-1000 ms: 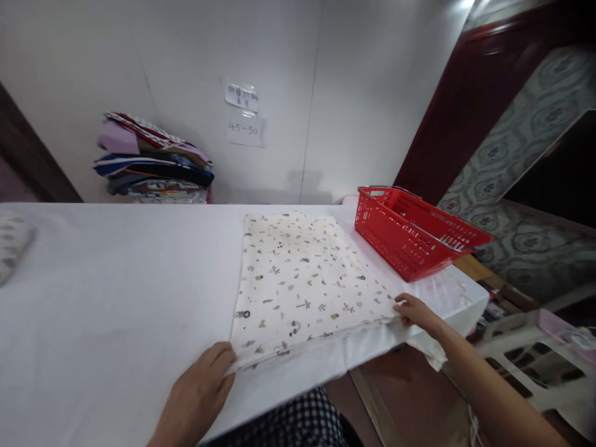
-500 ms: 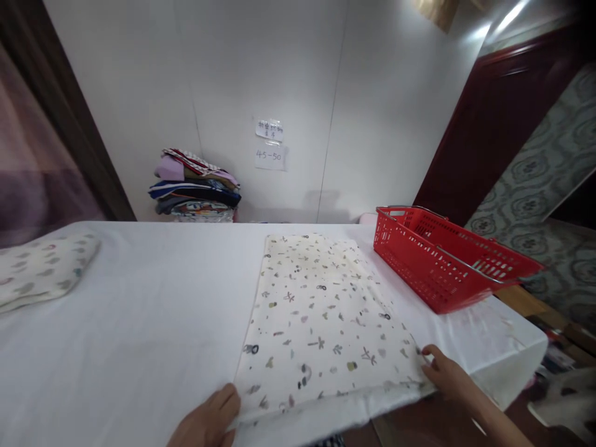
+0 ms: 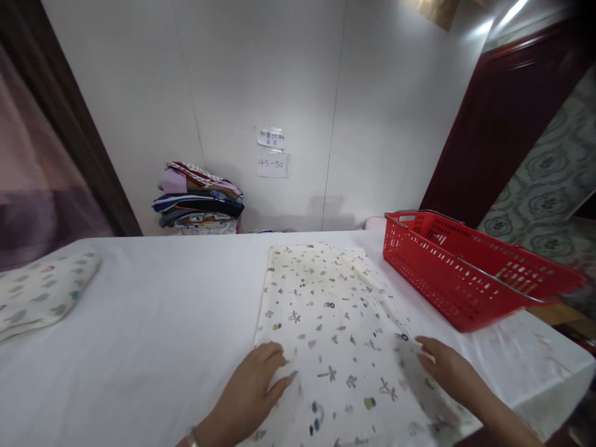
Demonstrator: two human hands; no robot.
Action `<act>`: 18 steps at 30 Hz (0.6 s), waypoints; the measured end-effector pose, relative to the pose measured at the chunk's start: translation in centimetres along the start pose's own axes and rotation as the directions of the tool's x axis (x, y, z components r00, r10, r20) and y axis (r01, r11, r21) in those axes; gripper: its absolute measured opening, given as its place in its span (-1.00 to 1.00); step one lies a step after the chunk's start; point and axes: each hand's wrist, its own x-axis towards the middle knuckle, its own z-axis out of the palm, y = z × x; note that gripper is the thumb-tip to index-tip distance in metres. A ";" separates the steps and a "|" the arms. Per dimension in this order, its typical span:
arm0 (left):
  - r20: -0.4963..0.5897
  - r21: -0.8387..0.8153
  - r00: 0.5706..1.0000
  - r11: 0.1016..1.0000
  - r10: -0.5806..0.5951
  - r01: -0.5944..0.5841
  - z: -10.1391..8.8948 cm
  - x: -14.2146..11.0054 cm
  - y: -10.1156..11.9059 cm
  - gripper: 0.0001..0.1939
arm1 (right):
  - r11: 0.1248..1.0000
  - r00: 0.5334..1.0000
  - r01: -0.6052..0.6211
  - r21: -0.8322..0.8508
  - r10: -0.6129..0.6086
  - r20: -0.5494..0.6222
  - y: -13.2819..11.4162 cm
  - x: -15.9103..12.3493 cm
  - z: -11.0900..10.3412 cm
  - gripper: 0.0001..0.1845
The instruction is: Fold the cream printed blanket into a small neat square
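Note:
A cream cloth (image 3: 321, 323) printed with small plants and rainbows lies spread lengthwise on the white-covered table (image 3: 167, 335), its near edge at the bottom of the view. My left hand (image 3: 251, 388) is over its left edge, thumb and fingers apart, holding nothing. By the right edge is my right hand (image 3: 447, 366), slightly blurred, thumb and fingers parted beside the cloth; whether the fingertips touch it I cannot tell.
A red perforated basket (image 3: 447, 273) with metal handles stands at the right of the table. Another folded printed cloth (image 3: 44, 292) lies at the far left. Behind the table is a stack of folded fabrics (image 3: 200, 202), near wall labels (image 3: 272, 164).
Both hands have let go of the cloth's near corners and moved forward along its sides, the left one also inward. The near part of the cloth now lies lower in view.

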 end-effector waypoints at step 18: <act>-0.124 0.382 0.962 0.907 0.242 -0.179 11.5 5.4 -8.0 -0.54 | 0.936 0.984 -0.175 0.305 0.178 0.017 -11.5 33.8 2.8 -0.85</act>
